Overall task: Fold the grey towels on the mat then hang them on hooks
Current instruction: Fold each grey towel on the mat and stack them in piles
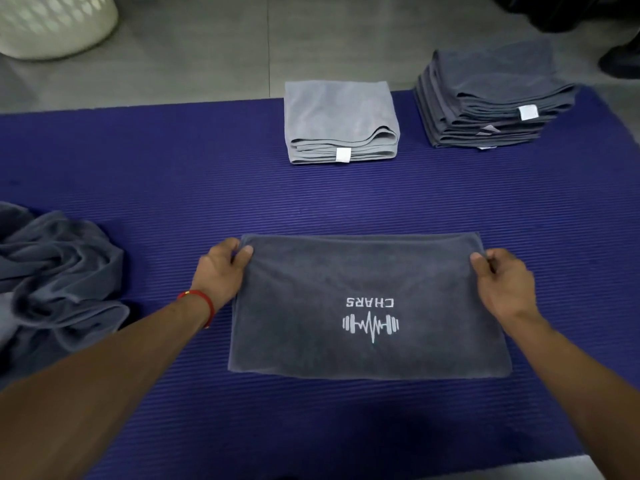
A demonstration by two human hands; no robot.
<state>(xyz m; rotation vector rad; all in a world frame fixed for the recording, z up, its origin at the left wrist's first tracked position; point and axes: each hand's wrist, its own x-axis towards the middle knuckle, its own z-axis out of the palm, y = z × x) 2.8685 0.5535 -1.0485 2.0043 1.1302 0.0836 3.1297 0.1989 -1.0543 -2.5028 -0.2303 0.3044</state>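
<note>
A dark grey towel (pixel 370 303) lies folded flat on a blue ribbed mat (pixel 173 188), logo upward. The left hand (pixel 221 271) pinches its far left corner between thumb and fingers; the right hand (pixel 502 282) pinches its far right corner the same way. Unfolded grey towels (pixel 59 278) lie crumpled at the left; two folded stacks (pixel 339 119) sit at the far edge

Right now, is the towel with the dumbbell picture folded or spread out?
Folded: the dark grey towel shows doubled layers along its far edge.
</note>
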